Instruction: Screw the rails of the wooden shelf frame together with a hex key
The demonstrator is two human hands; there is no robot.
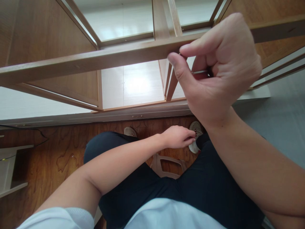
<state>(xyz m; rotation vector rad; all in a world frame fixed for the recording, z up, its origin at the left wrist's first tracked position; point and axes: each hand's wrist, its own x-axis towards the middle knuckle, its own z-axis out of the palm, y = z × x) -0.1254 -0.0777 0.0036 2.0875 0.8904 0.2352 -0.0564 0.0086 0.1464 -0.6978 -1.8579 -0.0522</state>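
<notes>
My right hand pinches a thin metal rod at the wooden shelf rail; my left hand, loosely closed, is over the plastic stool.

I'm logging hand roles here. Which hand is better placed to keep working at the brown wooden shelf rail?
Right, probably. The right hand is already up at the brown wooden shelf rail, thumb and forefinger pinching a thin metal piece against it. The left hand is low, between the knees.

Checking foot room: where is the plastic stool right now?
In the head view, the plastic stool sits low and centre, between the person's knees, just below the left hand, on the wooden floor.
</notes>
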